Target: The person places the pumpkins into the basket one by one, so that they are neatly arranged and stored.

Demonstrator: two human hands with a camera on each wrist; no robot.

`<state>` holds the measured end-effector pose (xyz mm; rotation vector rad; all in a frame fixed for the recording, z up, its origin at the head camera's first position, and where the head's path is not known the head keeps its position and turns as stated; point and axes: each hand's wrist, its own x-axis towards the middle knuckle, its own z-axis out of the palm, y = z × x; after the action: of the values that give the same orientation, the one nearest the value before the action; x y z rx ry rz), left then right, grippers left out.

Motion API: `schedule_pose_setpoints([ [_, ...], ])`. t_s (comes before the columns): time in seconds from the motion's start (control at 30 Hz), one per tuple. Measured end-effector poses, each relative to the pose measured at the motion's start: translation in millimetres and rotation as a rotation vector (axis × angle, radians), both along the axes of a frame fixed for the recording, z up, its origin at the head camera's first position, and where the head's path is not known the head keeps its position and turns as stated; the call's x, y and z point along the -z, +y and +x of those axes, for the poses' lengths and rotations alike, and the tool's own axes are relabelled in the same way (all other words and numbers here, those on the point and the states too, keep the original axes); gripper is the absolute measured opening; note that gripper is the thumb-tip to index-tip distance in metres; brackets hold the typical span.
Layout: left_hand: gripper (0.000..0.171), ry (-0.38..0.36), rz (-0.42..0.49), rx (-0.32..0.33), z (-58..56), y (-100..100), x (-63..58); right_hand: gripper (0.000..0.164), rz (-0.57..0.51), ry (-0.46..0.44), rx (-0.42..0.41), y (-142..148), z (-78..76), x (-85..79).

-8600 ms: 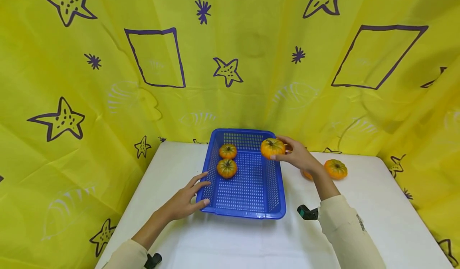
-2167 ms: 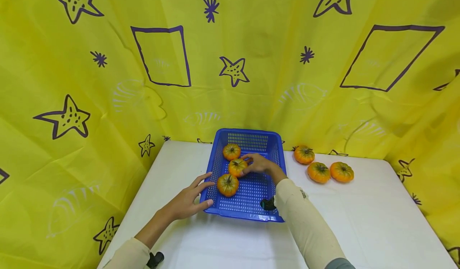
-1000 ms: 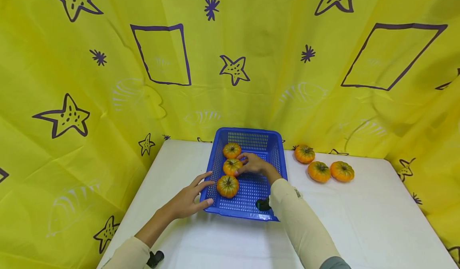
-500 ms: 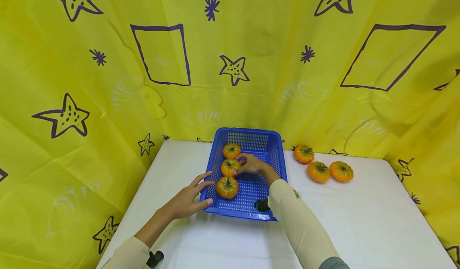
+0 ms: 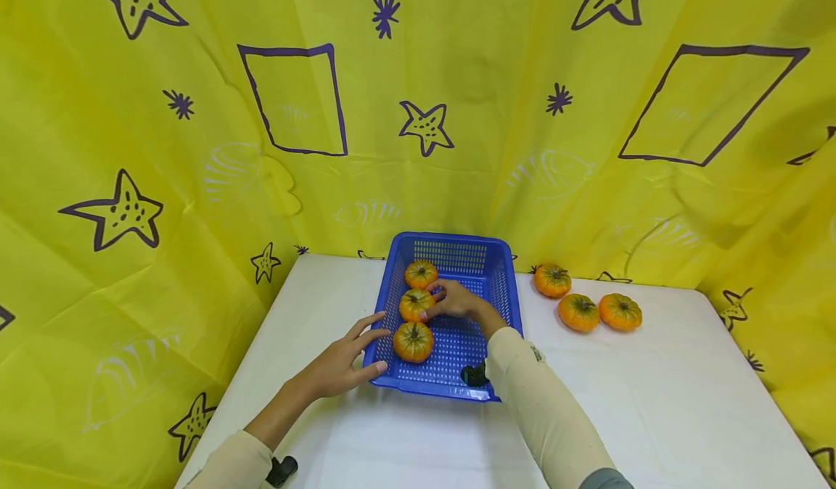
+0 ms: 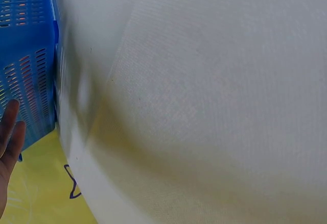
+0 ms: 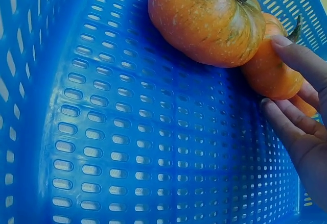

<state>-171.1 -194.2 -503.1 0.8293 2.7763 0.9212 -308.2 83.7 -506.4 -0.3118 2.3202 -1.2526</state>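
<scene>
A blue plastic basket (image 5: 444,389) with slotted walls stands on the white table. Inside, along its left wall, sit a far small pumpkin (image 5: 421,274), a middle pumpkin (image 5: 415,305) and a near pumpkin (image 5: 413,342), all orange with green-brown stems. My right hand (image 5: 457,300) reaches into the basket and grips the middle pumpkin from its right side; in the right wrist view the thumb (image 7: 299,58) lies on its upper side and the other fingers lie low beside it. My left hand (image 5: 336,367), fingers spread, is at the basket's left rim.
Right of the basket, three more pumpkins lie on the table: one at the back (image 5: 552,280), one in front (image 5: 578,313) and one at the right (image 5: 620,312). A yellow patterned curtain (image 5: 470,184) encloses the back and sides of the table (image 5: 620,402).
The right hand has brought the middle pumpkin down from above the basket's right side and moved it left into the row. The near pumpkin has moved toward me. The left hand has stayed at the rim.
</scene>
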Motion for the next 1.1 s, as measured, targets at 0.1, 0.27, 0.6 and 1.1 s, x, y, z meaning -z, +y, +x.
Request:
schedule_pose_setpoints([
  [0.1, 0.058, -0.003, 0.007, 0.002, 0.0, 0.2, -0.7, 0.065, -0.005, -0.002, -0.004, 0.1, -0.1, -0.2],
  [0.27, 0.058, -0.008, 0.005, -0.003, 0.1, 0.7, -0.3, 0.064, -0.017, 0.006, -0.003, 0.0, 0.0, -0.1],
  [0.6, 0.055, -0.006, 0.016, -0.009, 0.7, 1.8, -1.1, 0.062, -0.009, 0.027, -0.005, 1.0, 0.5, -2.4],
  [1.1, 0.058, -0.006, -0.002, -0.006, -0.2, 1.3, 0.9, 0.058, -0.014, 0.082, -0.040, 12.4, -1.9, -13.7],
])
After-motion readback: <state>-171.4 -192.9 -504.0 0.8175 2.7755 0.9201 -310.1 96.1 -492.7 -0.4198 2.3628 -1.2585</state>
